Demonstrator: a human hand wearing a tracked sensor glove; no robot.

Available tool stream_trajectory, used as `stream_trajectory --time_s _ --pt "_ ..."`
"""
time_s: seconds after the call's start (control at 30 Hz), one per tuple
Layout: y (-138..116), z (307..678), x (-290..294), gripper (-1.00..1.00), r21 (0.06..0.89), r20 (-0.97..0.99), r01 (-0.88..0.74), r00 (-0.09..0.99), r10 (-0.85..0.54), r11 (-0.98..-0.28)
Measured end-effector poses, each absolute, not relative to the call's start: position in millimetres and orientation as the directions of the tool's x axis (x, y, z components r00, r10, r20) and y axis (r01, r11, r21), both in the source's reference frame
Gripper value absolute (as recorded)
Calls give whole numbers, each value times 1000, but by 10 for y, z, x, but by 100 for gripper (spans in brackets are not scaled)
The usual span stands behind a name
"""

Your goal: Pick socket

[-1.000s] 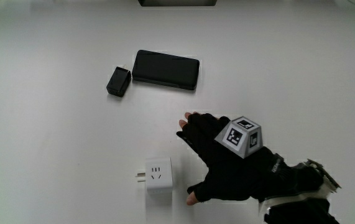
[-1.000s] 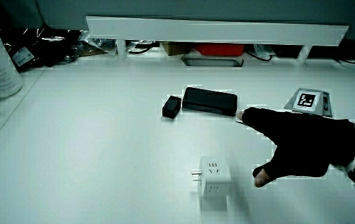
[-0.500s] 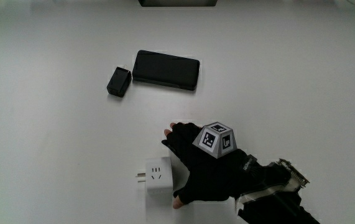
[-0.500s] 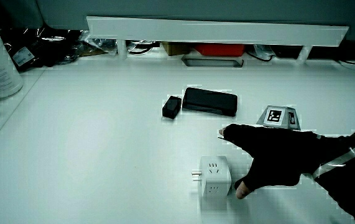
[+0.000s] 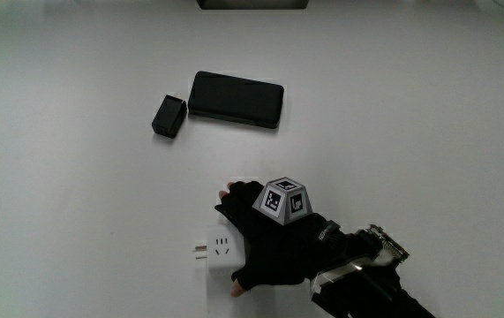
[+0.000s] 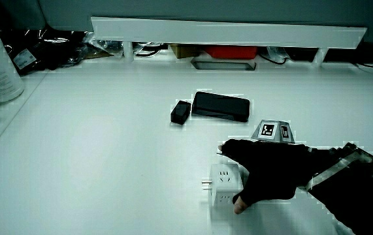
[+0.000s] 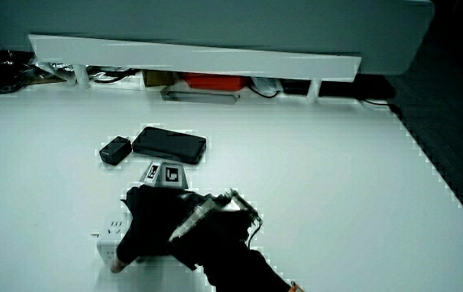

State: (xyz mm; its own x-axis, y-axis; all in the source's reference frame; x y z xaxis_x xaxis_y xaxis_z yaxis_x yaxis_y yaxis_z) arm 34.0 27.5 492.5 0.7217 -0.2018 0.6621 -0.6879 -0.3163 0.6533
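1. On the table [image 5: 410,132], nearer to the person than all other items: white cube socket [image 5: 221,250]. It sits flat, outlet face up, w/ a short plug stub on the side away from the hand.
2. Hand [image 5: 269,243]: positioned over and beside the socket, covering approx. half of its top face.
3. Hand state: wide span, nothing held. Fingers [image 5: 227,193] reach out flat past the socket edge farther from the person; thumb [image 5: 236,288] sits at the edge nearer to the person.
4. Side view check: thumb tip [image 6: 238,207] is at the socket [image 6: 222,186] lower corner and appears to touch it. Hand [image 6: 268,170] is not closed around the body.
5. Socket is not lifted; its base is on the table in both side views [image 7: 111,235].
6. Patterned cube [image 5: 284,200] is on the back of the hand, tilted. Forearm [image 5: 366,283] runs from the hand toward the person.
7. Other items, farther from the person than the socket and well apart from it: black phone [image 5: 236,99], lying flat, and small black adapter [image 5: 169,116] just beside the phone's short end, w/ a narrow gap.
8. Low partition [image 6: 225,31] closes off the table; clutter under it is not identifiable.
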Motion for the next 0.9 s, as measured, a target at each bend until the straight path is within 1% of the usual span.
stream_trajectory --time_s 0.07,0.17,0.23,0.27,0.53,0.7,0.77,0.8,0.87,0.9 --pt "283 4957 319 0 656 661 -688 722 -203 -310" --pt "288 5000 316 0 654 663 -685 723 -193 -321" --pt "289 5007 314 11 641 680 -698 709 -187 -317" --pt "286 4985 312 16 633 679 -698 708 -191 -336" --pt "292 4958 311 58 602 696 -707 692 -189 -370" --pt "297 4971 320 84 590 695 -700 694 -189 -402" --pt "304 4934 319 95 561 706 -708 679 -199 -429" --pt "307 4948 317 100 566 701 -705 684 -200 -428" --pt "318 4972 314 100 568 703 -709 682 -202 -417" --pt "318 4913 307 100 556 707 -715 675 -210 -424"
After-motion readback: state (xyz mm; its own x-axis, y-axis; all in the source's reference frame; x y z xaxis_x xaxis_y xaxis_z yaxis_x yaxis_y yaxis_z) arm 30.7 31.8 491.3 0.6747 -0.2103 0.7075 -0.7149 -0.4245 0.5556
